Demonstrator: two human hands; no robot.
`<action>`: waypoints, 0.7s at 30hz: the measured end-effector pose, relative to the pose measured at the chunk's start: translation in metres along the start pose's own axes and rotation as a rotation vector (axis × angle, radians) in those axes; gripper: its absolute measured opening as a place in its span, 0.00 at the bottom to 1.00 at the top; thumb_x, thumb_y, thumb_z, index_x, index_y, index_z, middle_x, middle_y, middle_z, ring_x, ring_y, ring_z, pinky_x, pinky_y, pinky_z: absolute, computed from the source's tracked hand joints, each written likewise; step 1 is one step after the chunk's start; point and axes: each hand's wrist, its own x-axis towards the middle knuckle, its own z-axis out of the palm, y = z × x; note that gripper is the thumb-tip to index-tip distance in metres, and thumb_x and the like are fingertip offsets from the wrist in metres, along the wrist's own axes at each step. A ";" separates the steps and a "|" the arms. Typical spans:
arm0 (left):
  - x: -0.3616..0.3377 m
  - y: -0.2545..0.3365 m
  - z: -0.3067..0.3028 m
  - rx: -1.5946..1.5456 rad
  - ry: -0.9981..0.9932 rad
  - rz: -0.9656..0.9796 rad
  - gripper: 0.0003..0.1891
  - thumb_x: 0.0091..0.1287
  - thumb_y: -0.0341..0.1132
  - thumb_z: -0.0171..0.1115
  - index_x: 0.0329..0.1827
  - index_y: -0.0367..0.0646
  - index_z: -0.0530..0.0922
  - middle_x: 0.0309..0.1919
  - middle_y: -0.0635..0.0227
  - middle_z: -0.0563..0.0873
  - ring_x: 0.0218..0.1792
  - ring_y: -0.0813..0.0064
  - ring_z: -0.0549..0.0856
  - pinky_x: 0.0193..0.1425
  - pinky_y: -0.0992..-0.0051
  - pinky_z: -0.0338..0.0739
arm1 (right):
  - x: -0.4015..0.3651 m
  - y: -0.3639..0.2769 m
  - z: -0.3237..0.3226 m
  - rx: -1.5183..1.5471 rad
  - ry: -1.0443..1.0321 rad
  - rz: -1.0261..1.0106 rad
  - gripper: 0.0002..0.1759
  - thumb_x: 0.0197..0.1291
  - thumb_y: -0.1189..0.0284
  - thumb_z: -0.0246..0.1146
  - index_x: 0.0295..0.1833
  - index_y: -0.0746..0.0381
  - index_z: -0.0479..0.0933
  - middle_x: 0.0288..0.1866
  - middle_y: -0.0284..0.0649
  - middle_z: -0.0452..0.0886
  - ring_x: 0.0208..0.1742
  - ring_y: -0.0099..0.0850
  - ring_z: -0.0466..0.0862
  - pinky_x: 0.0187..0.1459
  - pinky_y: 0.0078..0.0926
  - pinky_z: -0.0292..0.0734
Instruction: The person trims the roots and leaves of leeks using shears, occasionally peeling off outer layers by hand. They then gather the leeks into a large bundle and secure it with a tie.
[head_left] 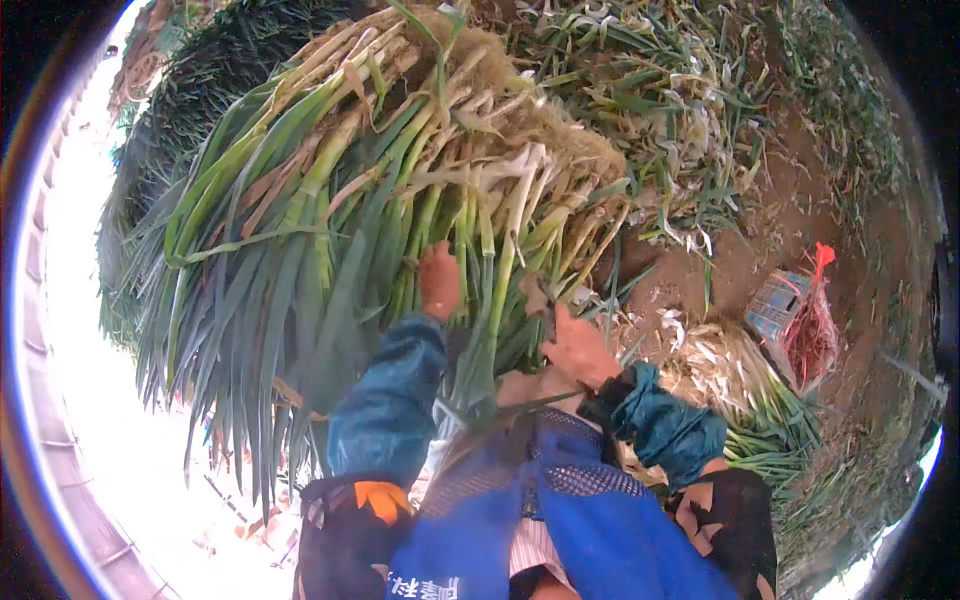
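Observation:
A large heap of long green onions [330, 190] spreads in front of me, with hairy roots towards the upper right and dark leaves hanging to the left. My left hand [440, 282] is closed among the stalks at the front of the heap; its fingertips are partly hidden by the leaves. To its right, my right hand [580, 348] is closed with a brownish withered leaf [538, 297] at its fingers. Pale stalks [520, 205] with loose dry skins lie just beyond both hands.
Trimmed green onions [755, 395] lie on the ground to my right. Beside them is a bag [805, 330] of red ties with a red knot. Stripped leaves [660, 95] litter the soil [760, 245] beyond. My blue apron [560, 500] covers my lap.

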 end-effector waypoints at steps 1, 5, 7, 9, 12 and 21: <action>0.012 -0.009 0.012 0.045 -0.015 -0.107 0.04 0.59 0.28 0.52 0.36 0.40 0.74 0.34 0.50 0.78 0.39 0.50 0.79 0.41 0.56 0.75 | -0.003 -0.008 -0.003 0.009 0.005 0.002 0.33 0.48 0.64 0.60 0.56 0.70 0.57 0.29 0.59 0.78 0.34 0.57 0.78 0.35 0.50 0.73; 0.022 -0.013 0.060 0.009 -0.192 -0.308 0.10 0.58 0.32 0.55 0.40 0.38 0.76 0.34 0.47 0.81 0.36 0.47 0.81 0.41 0.52 0.75 | -0.006 -0.015 0.004 0.051 0.036 -0.027 0.35 0.48 0.65 0.62 0.58 0.69 0.57 0.29 0.61 0.77 0.34 0.58 0.78 0.37 0.48 0.72; 0.015 0.001 0.049 -0.039 -0.174 -0.353 0.14 0.53 0.36 0.60 0.40 0.38 0.76 0.39 0.47 0.82 0.38 0.47 0.81 0.42 0.55 0.76 | -0.009 -0.009 0.019 0.072 0.055 -0.075 0.37 0.47 0.65 0.62 0.61 0.70 0.55 0.29 0.61 0.77 0.34 0.57 0.78 0.36 0.48 0.72; 0.010 0.009 0.010 -0.144 -0.129 -0.191 0.15 0.50 0.37 0.62 0.38 0.38 0.77 0.39 0.47 0.82 0.38 0.47 0.81 0.41 0.55 0.76 | -0.015 -0.031 0.001 0.118 -0.036 -0.020 0.39 0.48 0.65 0.62 0.63 0.72 0.54 0.30 0.60 0.77 0.34 0.57 0.77 0.36 0.48 0.71; 0.018 -0.011 0.015 -0.393 -0.180 -0.299 0.14 0.48 0.36 0.65 0.32 0.35 0.77 0.27 0.52 0.80 0.29 0.56 0.79 0.36 0.61 0.72 | -0.019 -0.043 0.006 0.146 -0.031 -0.069 0.40 0.48 0.65 0.61 0.63 0.72 0.53 0.30 0.60 0.77 0.34 0.56 0.78 0.36 0.49 0.71; 0.001 -0.006 -0.025 -0.778 -0.258 -0.240 0.13 0.53 0.31 0.58 0.39 0.31 0.78 0.29 0.61 0.82 0.30 0.75 0.77 0.36 0.71 0.71 | 0.044 -0.064 -0.009 0.036 0.074 -0.101 0.29 0.48 0.67 0.60 0.52 0.72 0.59 0.31 0.57 0.79 0.36 0.53 0.80 0.37 0.47 0.75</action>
